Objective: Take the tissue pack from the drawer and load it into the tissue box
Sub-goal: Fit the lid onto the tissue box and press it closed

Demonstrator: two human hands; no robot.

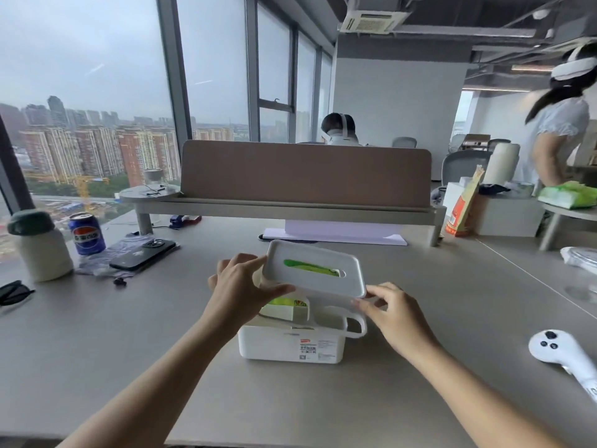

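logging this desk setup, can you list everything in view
tissue box: 1, white, desk centre, open
lid: 1, white, held tilted above the box
tissue pack: 1, green and white, sticking up out of the box
soda can: 1, blue, far left
bottle: 1, cream with dark cap, far left
phone: 1, black, beside the can
controller: 1, white, right edge
divider: 1, brown, back of desk
left hand: grip on lid's left end
right hand: grip on lid's right corner

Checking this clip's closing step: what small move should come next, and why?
Probably lower the white slotted plastic lid onto the white plastic tissue box: both hands, left and right, hold it tilted above the box, with the green tissue pack already inside.
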